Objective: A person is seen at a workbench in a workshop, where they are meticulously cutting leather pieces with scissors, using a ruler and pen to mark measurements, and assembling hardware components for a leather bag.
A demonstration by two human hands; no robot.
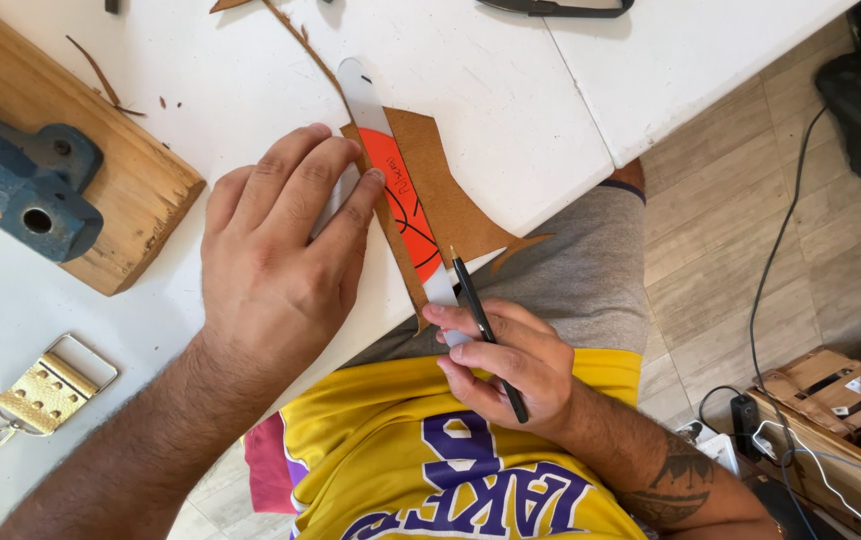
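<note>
Pinched in my right hand (503, 365) is a black pen (487, 330), its tip up against the edge of the ruler (390, 170), whose near end my fingers also hold. Flat across that ruler presses my left hand (275, 250), fingers spread and closed on nothing, pinning it onto the brown leather piece (450, 195). Leather and ruler lie at the near edge of the white table (510, 90). Farther left sit a wooden block (100, 170) carrying a blue metal fixture (25, 175), and a brass buckle (45, 390).

Brown leather (440, 190), orange-patterned ruler (400, 195)
</note>
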